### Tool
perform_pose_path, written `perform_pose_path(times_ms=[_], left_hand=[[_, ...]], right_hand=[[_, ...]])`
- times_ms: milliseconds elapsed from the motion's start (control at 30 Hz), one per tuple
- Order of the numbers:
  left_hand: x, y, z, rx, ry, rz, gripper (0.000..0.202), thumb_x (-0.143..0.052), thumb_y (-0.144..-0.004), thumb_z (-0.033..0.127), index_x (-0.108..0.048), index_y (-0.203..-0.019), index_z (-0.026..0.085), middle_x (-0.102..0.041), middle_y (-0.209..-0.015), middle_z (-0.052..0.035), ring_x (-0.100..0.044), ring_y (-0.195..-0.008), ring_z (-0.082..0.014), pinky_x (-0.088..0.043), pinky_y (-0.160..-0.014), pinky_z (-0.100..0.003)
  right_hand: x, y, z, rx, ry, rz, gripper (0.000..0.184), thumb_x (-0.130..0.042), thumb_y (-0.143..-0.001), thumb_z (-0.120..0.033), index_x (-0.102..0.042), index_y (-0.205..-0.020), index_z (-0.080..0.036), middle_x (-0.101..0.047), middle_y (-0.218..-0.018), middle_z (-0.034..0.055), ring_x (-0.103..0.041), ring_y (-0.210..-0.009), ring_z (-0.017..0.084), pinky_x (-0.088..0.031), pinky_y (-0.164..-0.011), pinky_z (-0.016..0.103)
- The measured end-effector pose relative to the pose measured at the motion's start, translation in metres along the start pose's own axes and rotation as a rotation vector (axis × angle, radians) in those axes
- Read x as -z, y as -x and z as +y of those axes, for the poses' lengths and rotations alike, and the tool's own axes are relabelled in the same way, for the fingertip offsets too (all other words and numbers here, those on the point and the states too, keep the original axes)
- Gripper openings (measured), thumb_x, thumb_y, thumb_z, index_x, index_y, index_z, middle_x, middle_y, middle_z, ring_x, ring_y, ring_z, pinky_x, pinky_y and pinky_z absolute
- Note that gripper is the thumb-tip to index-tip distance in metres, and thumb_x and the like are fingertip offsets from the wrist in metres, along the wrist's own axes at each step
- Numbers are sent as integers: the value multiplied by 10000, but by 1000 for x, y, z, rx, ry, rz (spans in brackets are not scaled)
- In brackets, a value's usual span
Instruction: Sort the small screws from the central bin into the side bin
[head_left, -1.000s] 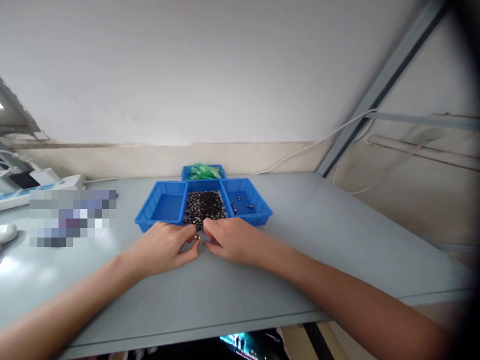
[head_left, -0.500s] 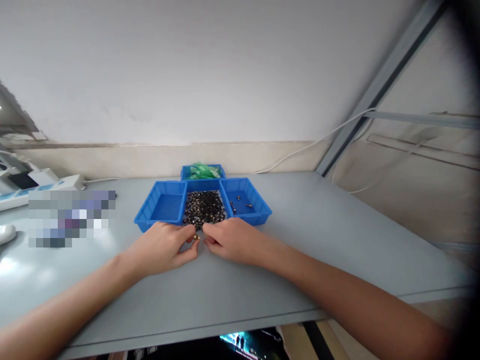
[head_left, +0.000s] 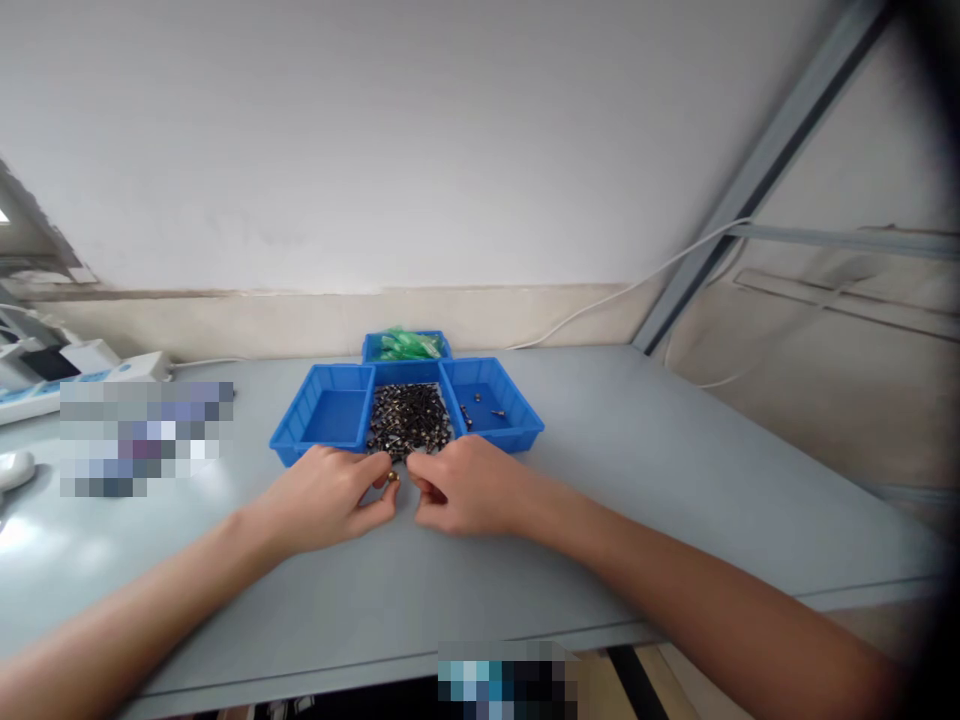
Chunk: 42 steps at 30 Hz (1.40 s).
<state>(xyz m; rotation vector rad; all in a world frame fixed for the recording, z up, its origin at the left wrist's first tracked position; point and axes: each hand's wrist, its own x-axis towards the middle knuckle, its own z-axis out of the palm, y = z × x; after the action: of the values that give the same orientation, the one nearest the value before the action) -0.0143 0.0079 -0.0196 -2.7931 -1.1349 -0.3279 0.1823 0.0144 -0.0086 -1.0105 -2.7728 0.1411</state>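
My left hand (head_left: 334, 497) pinches a small brass-coloured metal fitting (head_left: 392, 478) between thumb and forefinger, just above the tabletop. Close by on the right, my right hand (head_left: 465, 487) has curled fingers, with its thumb apart from the forefinger; I see nothing between them. A narrow gap separates the two hands. Directly beyond them, a blue middle bin (head_left: 405, 371) is heaped with many small dark and brassy metal parts (head_left: 409, 418). The hands cover its near edge. The fitting's exact kind is too small to make out.
A blue left bin (head_left: 285, 430) and a blue right bin (head_left: 525, 412) flank the middle one; a few small parts (head_left: 497, 413) lie in the right. Behind stands another blue bin with green plastic (head_left: 409, 344). A power strip (head_left: 142, 368) and white mouse (head_left: 15, 468) are at left.
My right thumb has moved down and away from the forefinger, widening the gap between them. My left hand with the fitting has barely moved.
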Motion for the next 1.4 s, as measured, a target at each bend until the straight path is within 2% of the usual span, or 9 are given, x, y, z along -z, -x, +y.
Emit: perform_pose_path(times_ms=[300, 433, 667, 967, 1100, 1300, 1400], left_hand=[[-1, -1, 0, -6, 2, 17, 251, -372, -836, 302, -462, -643, 169, -498, -510, 27, -474, -449, -104, -261, -454, -234], [0, 0, 0, 4, -5, 14, 238, -379, -824, 292, -463, -636, 172, -489, -495, 31, -475, -445, -107, -263, -454, -237], [4, -2, 2, 8, -6, -8, 237, -374, -822, 275, -481, -639, 168, -512, -503, 22, -473, -433, -104, -248, -439, -238], [1, -2, 1, -4, 24, -28, 230, -369, -829, 278, -468, -652, 169, -511, -519, 19, -477, -452, -108, -275, -455, -235], [1, -1, 0, -4, 22, -23, 232, -371, -830, 281, -467, -648, 174, -492, -506, 26, -473, -451, -108, -274, -457, -240], [3, -1, 0, -22, 49, -12, 217, -373, -832, 274, -496, -685, 171, -512, -531, 23, -490, -462, -110, -284, -454, -244], [2, -1, 1, -28, 44, -7, 237, -357, -844, 281, -501, -693, 167, -526, -538, 17, -501, -468, -114, -296, -456, -245]], right_hand=[[0, -1, 1, 7, 54, -1, 66, -459, -739, -235, -486, -704, -187, -509, -524, -19, -405, -460, 101, -198, -445, 235], [1, -2, 0, -44, -12, -25, 73, -443, -767, -243, -476, -737, -186, -549, -575, -10, -451, -494, 106, -229, -454, 226], [2, -1, 0, -115, -144, -37, 71, -462, -720, -244, -494, -737, -183, -572, -624, 1, -490, -548, 114, -296, -497, 220], [7, 0, -1, -50, -218, -103, 54, -529, -626, -205, -498, -661, -177, -563, -589, -21, -463, -518, 96, -286, -480, 214], [5, 0, 0, -56, -189, -64, 55, -491, -701, -232, -483, -685, -181, -549, -583, -21, -461, -509, 94, -278, -468, 209], [1, -1, -2, -90, -147, -30, 152, -452, -794, -328, -489, -823, -183, -557, -599, -13, -507, -546, 119, -289, -474, 209], [-1, -2, -3, -83, -143, -23, 151, -444, -813, -319, -486, -784, -177, -569, -624, -6, -522, -568, 119, -299, -491, 208]])
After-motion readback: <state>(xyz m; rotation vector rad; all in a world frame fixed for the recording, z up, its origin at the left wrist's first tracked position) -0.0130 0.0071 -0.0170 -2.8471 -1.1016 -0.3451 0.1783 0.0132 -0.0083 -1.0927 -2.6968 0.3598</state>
